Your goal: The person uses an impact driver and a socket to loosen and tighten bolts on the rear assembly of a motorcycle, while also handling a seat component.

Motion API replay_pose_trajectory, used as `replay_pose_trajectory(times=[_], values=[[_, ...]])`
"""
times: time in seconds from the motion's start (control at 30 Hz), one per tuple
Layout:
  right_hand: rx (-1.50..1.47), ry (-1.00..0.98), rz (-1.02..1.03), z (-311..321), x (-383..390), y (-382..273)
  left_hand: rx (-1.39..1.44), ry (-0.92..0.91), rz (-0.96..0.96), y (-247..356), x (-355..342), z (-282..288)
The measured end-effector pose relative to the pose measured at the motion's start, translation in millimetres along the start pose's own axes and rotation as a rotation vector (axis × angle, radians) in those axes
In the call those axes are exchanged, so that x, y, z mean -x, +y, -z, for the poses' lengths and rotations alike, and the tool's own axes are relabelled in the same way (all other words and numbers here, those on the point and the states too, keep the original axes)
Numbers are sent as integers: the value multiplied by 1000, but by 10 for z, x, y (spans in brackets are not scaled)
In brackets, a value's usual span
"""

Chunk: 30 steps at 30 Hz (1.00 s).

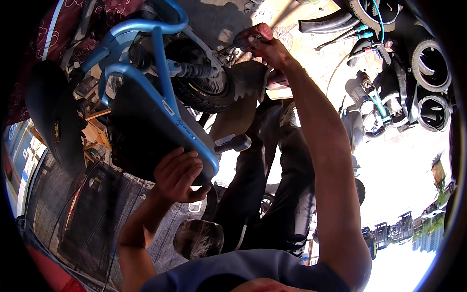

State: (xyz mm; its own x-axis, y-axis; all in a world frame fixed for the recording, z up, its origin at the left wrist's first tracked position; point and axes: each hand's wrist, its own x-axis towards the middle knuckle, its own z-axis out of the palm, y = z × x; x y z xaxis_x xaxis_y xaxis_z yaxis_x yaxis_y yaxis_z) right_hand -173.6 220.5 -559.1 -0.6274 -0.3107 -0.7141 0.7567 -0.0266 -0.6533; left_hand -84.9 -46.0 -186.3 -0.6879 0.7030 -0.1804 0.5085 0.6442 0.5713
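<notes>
My right hand (270,48) is closed round a red-ended tool (253,34) beside the metal fittings at the hub of a black-tyred wheel (212,85) with a grey shock absorber (192,70). The wheel belongs to a two-wheeler with a light-blue tubular frame (160,58). Lower left, my left hand (177,177) is against the lower part of its dark panel (141,131), fingers loosely bent and thumb apart; whether it bears on the panel is unclear. A black-gripped lever (236,143) sticks out right of that hand. The tool's working tip is hard to make out.
A black seat-like piece (51,112) and wooden pieces (97,131) are at left, above dark mats (73,204). Loose tyres (430,65), cable-handled tools (340,39) and a teal-tubed part (377,104) lie at right. My legs (287,185) are below the wheel.
</notes>
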Motion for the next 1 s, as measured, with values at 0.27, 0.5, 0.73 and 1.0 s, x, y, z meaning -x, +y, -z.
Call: replay_pose_trajectory(times=[0.27,0.5,0.73,1.0], values=[[68,-33,-123,0,-15,-237,50,4,86,23,12,35],[-56,-47,-136,-1,135,-358,46,-8,119,36,37,17],[-94,-72,-90,104,-41,29,45,-46,112,8,-57,22],[-184,-277,-333,383,-217,-204,13,-64,128,76,-32,43]])
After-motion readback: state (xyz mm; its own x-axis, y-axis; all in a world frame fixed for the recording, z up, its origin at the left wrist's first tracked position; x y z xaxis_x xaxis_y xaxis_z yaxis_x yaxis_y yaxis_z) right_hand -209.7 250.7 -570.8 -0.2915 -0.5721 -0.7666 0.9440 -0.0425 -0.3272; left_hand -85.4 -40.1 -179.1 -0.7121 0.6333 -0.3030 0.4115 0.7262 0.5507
